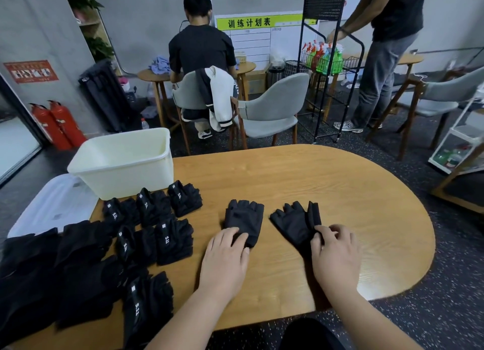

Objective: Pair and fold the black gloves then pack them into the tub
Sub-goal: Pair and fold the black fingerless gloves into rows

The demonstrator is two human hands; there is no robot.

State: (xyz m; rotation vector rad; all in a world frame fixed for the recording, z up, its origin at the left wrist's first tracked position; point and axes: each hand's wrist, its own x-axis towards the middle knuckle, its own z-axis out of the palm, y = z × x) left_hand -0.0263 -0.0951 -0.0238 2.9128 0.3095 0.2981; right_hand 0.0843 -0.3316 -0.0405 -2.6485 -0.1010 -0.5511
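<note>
Head view: a rounded wooden table (340,187) fills the middle, with two black fingerless gloves lying flat side by side near its centre, apart from each other, their finger ends pointing to the far side. The left hand (225,255) rests on the near cuff end of the left glove (245,218), fingers fairly straight and laid flat on the fabric, pressing rather than gripping. The right hand (335,255) has curled fingers and thumb pinching the near right corner of the right glove (293,222), so that hand is closed on the fabric. Left of the two gloves sit folded glove bundles (174,241) in loose rows, each showing a small white label; six can be counted, the nearest one close to the table's near edge. Further left, at the near left corner, lies a heap of loose black gloves (39,271), too dark to tell apart. At the far left of the table stands the cream plastic tub (115,177), open at the top, with nothing visible inside, just beyond the far row of bundles. A translucent white lid (52,205) lies flat beside it on the near left. Beyond the table a seated person (201,48) faces away at a small round table, a grey chair (272,108) stands next to them, and a standing person (385,48) reaches toward a black wire rack (324,56) holding coloured spray bottles. Two red fire extinguishers (57,124) stand against the far left wall.
</note>
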